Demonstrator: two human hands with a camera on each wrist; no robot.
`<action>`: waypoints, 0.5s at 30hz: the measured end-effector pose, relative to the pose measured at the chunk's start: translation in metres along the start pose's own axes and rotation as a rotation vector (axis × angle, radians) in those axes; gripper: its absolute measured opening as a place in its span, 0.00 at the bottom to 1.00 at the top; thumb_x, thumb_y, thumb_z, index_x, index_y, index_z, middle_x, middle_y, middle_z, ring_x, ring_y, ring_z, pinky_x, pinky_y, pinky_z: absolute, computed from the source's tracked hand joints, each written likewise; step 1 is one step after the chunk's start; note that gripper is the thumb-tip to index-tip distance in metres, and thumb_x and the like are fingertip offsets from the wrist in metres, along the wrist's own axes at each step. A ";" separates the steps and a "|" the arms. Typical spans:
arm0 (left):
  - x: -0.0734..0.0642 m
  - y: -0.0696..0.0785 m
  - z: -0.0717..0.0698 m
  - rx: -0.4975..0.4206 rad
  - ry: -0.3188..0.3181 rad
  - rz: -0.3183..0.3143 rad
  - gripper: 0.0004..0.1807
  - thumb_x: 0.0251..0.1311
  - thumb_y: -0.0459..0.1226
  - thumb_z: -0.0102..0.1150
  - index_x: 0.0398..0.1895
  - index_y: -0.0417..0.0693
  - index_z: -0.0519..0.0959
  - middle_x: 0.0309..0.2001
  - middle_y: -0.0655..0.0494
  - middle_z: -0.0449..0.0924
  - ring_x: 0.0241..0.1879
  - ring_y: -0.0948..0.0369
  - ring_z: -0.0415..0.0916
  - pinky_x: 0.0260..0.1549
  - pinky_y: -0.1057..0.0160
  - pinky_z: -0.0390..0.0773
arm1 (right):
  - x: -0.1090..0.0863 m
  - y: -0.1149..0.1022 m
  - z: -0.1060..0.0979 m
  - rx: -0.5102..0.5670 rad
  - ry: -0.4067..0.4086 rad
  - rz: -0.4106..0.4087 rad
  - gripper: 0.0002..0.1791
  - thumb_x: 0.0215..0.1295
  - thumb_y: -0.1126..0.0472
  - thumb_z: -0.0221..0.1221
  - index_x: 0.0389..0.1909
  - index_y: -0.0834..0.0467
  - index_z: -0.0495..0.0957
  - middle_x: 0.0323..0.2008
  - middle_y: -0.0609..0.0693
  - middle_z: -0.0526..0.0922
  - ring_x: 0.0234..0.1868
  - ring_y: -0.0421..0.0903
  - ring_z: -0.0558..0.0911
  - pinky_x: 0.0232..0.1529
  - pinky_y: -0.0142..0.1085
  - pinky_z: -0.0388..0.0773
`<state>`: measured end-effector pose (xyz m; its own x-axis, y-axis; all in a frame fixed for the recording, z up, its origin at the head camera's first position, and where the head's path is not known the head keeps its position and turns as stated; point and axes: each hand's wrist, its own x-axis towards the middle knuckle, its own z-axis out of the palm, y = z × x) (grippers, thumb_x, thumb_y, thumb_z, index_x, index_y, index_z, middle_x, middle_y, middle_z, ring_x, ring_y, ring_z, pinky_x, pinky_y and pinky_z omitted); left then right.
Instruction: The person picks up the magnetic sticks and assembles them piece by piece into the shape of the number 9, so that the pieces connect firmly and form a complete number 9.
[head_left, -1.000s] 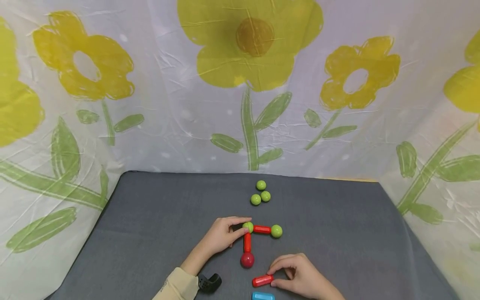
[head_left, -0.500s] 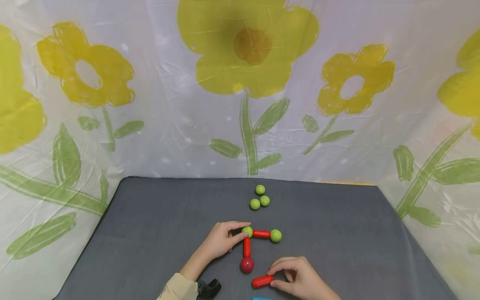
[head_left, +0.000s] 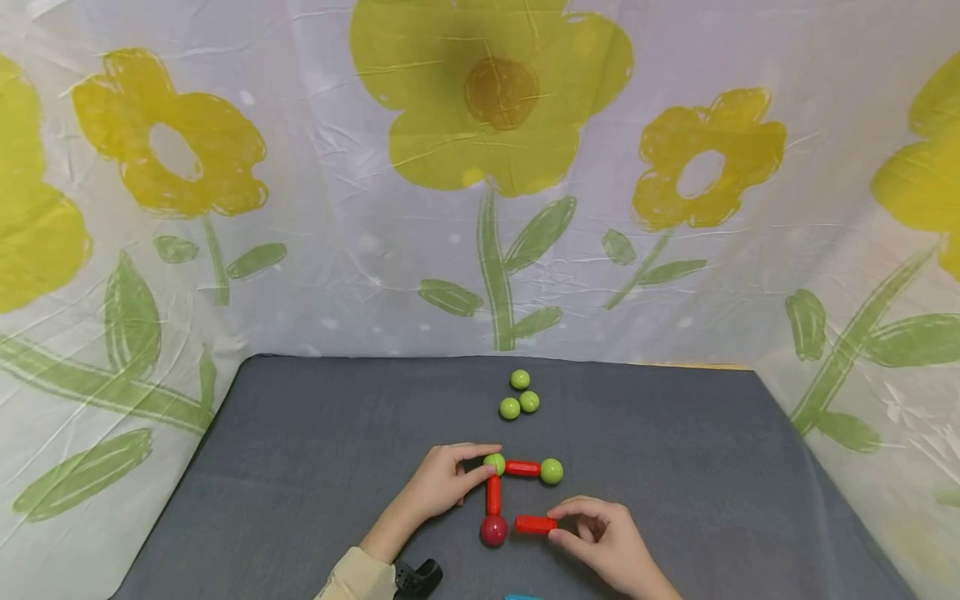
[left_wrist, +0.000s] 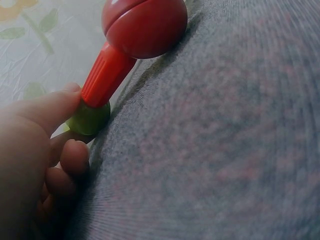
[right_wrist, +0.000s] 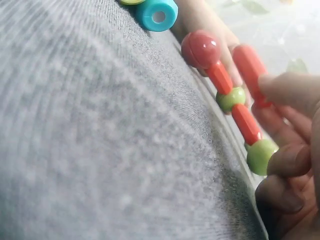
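Observation:
On the dark cloth lies an L-shaped build: a green ball [head_left: 551, 471], a red rod [head_left: 522, 468], the corner green ball [head_left: 496, 461], a second red rod [head_left: 493, 497] and a larger red ball [head_left: 493, 531]. My left hand [head_left: 438, 483] pinches the corner ball between thumb and fingers; the left wrist view shows the thumb beside the rod's end. With thumb and fingertips my right hand [head_left: 609, 540] holds a loose red rod [head_left: 534, 525] by its right end. That rod points at the red ball, a small gap between them.
Three loose green balls [head_left: 510, 408] sit farther back on the cloth. A blue piece [head_left: 522, 597] shows at the front edge of the head view; the right wrist view has a blue rod [right_wrist: 157, 14] end-on. A flowered curtain [head_left: 337, 250] surrounds the table.
My right hand has lifted the loose red rod away from me and slightly right, turning it level beside the red ball. The left hand stays on the corner ball. The head view has tilted slightly.

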<state>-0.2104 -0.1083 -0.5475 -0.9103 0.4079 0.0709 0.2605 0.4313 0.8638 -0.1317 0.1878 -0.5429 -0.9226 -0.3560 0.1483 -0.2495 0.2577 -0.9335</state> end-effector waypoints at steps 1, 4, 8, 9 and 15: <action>0.000 0.000 0.000 0.001 -0.001 0.000 0.20 0.72 0.48 0.67 0.64 0.59 0.86 0.18 0.61 0.77 0.08 0.66 0.68 0.11 0.64 0.71 | 0.000 0.001 0.000 -0.005 0.008 0.012 0.09 0.65 0.58 0.74 0.45 0.52 0.90 0.38 0.49 0.89 0.16 0.29 0.61 0.16 0.27 0.65; 0.001 0.000 0.000 -0.002 -0.002 0.001 0.20 0.72 0.48 0.67 0.64 0.59 0.86 0.18 0.62 0.77 0.08 0.66 0.68 0.11 0.65 0.71 | 0.000 0.001 0.000 -0.039 0.009 0.038 0.09 0.65 0.56 0.75 0.45 0.50 0.90 0.33 0.46 0.87 0.15 0.29 0.60 0.16 0.27 0.64; 0.001 -0.001 0.000 -0.002 -0.004 0.004 0.20 0.72 0.48 0.67 0.64 0.59 0.86 0.19 0.63 0.77 0.08 0.67 0.68 0.11 0.66 0.71 | 0.001 0.001 0.001 -0.100 -0.013 0.053 0.10 0.64 0.53 0.76 0.44 0.46 0.90 0.24 0.41 0.80 0.15 0.29 0.60 0.16 0.26 0.63; 0.001 -0.001 0.000 -0.003 -0.005 0.001 0.20 0.72 0.48 0.68 0.64 0.60 0.86 0.20 0.63 0.77 0.08 0.67 0.68 0.11 0.66 0.71 | 0.001 0.000 0.001 -0.113 -0.019 0.055 0.09 0.64 0.52 0.76 0.44 0.45 0.90 0.23 0.40 0.78 0.14 0.29 0.60 0.16 0.26 0.63; 0.001 0.000 -0.001 -0.005 -0.004 -0.006 0.20 0.72 0.49 0.68 0.64 0.60 0.86 0.24 0.62 0.79 0.08 0.66 0.69 0.11 0.65 0.71 | 0.002 -0.001 0.002 -0.146 -0.041 0.050 0.08 0.64 0.52 0.76 0.43 0.44 0.90 0.25 0.41 0.81 0.14 0.29 0.61 0.16 0.26 0.63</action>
<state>-0.2118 -0.1087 -0.5472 -0.9104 0.4089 0.0635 0.2534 0.4297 0.8667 -0.1327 0.1849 -0.5427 -0.9229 -0.3752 0.0867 -0.2466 0.4028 -0.8814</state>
